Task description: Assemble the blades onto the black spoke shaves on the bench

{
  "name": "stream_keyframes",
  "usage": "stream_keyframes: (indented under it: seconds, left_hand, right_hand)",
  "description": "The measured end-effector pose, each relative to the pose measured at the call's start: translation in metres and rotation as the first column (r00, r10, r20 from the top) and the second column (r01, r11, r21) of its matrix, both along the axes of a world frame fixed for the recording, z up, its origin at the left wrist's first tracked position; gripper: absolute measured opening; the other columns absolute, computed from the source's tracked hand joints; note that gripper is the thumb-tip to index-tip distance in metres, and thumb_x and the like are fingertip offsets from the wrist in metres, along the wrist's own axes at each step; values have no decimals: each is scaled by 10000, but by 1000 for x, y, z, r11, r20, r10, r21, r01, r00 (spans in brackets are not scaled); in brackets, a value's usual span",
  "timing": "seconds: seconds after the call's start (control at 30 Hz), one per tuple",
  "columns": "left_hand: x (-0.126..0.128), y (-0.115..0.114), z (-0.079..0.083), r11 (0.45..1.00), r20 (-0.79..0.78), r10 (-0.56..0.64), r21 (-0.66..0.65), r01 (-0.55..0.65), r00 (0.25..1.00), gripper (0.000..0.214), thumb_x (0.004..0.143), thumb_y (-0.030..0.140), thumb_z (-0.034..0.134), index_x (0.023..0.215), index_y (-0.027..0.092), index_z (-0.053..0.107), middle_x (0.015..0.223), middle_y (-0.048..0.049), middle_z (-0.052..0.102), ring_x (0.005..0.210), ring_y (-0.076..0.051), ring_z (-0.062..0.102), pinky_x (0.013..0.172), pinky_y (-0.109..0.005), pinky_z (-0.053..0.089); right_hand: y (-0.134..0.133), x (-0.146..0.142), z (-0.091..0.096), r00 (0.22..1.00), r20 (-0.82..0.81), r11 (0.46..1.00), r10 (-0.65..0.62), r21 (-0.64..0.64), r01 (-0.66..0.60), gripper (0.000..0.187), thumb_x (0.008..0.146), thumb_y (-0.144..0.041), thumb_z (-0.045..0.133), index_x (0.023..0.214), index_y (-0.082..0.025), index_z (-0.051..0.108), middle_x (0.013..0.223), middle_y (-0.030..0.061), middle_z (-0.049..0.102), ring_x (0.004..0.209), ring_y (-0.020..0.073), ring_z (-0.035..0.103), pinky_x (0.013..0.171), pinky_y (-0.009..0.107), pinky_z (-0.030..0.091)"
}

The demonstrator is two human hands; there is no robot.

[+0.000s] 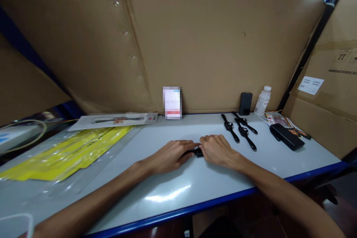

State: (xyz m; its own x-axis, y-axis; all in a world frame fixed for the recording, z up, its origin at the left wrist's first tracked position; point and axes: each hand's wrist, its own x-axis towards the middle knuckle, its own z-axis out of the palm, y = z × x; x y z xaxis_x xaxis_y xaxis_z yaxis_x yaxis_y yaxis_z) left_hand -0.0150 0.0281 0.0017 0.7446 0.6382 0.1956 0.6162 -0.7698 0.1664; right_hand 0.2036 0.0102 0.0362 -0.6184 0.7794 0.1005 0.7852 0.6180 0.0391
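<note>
Between my two hands, low over the middle of the white table, is a black spokeshave (198,152); only its central body and a bit of handle show. My left hand (173,155) is closed around its left side, fingers reaching toward the centre. On the right side my right hand (217,150) grips it with curled fingers that hide that handle. To the right lie three similar black spokeshaves: one nearest my right hand (230,128), one in the middle (245,134) and one farther back (244,121).
At left lie yellow printed sheets (69,152) under clear plastic, with a packaged tool (117,120) behind them. Against the cardboard wall (209,44) stand a blurred-out upright panel (172,103), a black phone (245,104) and a bottle (263,101). A black case (287,137) lies far right.
</note>
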Motion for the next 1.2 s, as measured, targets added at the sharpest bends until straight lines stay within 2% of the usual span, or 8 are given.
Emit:
stream_keyframes:
  seconds: [0.17, 0.33, 0.6, 0.83, 0.93, 1.0, 1.1, 1.2]
  left_hand:
    - [0, 0, 0, 1000, 16, 12, -25, -12, 1000, 404, 1039, 211, 445, 1396, 216, 634, 1174, -96, 756, 1015, -271, 747, 850, -379, 575]
    - [0, -1, 4, 999, -18, 32, -40, -33, 999, 402, 1042, 226, 445, 1398, 211, 630, 1142, -94, 756, 947, -255, 742, 826, -359, 561]
    - [-4, 1, 5, 999, -47, 36, -7, -37, 998, 378, 1071, 287, 429, 1353, 212, 670, 1105, -100, 726, 920, -259, 726, 790, -350, 550]
    - [-9, 6, 3, 998, -42, 56, -2, -56, 998, 388, 1073, 323, 417, 1304, 214, 711, 1071, -93, 715, 875, -242, 710, 767, -351, 543]
    - [-12, 9, 3, 995, -42, 95, 7, -95, 995, 404, 1075, 385, 421, 1276, 223, 732, 1062, -87, 722, 874, -244, 715, 772, -349, 546]
    - [-14, 12, 3, 994, -32, 109, 4, -109, 994, 415, 1069, 420, 425, 1259, 234, 743, 1064, -81, 730, 885, -246, 723, 774, -342, 547]
    - [-17, 15, 3, 990, -36, 138, -17, -138, 990, 444, 1059, 452, 410, 1257, 242, 747, 1095, -81, 745, 922, -266, 737, 792, -350, 547]
    - [-18, 18, 5, 983, -50, 177, -39, -179, 983, 483, 1047, 496, 388, 1253, 251, 750, 1134, -82, 767, 944, -287, 749, 799, -358, 544]
  right_hand:
    - [-2, -6, -1, 991, -40, 991, -128, -33, 127, 299, 1019, -182, 461, 1170, -90, 702, 1054, 187, 787, 924, 299, 754, 738, 350, 477]
    - [16, 14, 7, 982, -123, 989, -145, -23, 144, 395, 1087, -361, 436, 1001, -190, 781, 997, 130, 806, 927, 260, 752, 750, 303, 447]
    - [38, 40, 16, 948, -175, 963, -266, 1, 270, 371, 1077, -364, 478, 1010, -197, 802, 978, 125, 799, 903, 242, 727, 747, 291, 424]
    - [44, 54, 10, 967, -253, 965, 14, -252, -80, 131, 797, -296, 833, 902, -227, 795, 871, 11, 756, 777, 164, 653, 626, 242, 356]
    - [49, 58, 10, 910, -406, 981, -82, -194, 2, 208, 694, -249, 900, 866, -224, 785, 755, -20, 715, 691, 151, 627, 594, 239, 354]
    - [57, 66, 15, 839, -517, 986, -169, -93, 141, 342, 839, -256, 795, 1174, -214, 745, 819, -5, 724, 723, 158, 634, 640, 247, 394]
    - [77, 91, 24, 617, -760, 917, -204, 73, 393, 604, 1041, -265, 475, 1612, -166, 304, 996, 35, 703, 776, 151, 626, 736, 259, 460]
    - [103, 127, 25, 15, -1000, 832, 12, 18, 554, 507, 964, -338, 551, 1446, -197, 486, 852, -14, 643, 610, 124, 568, 590, 231, 461]
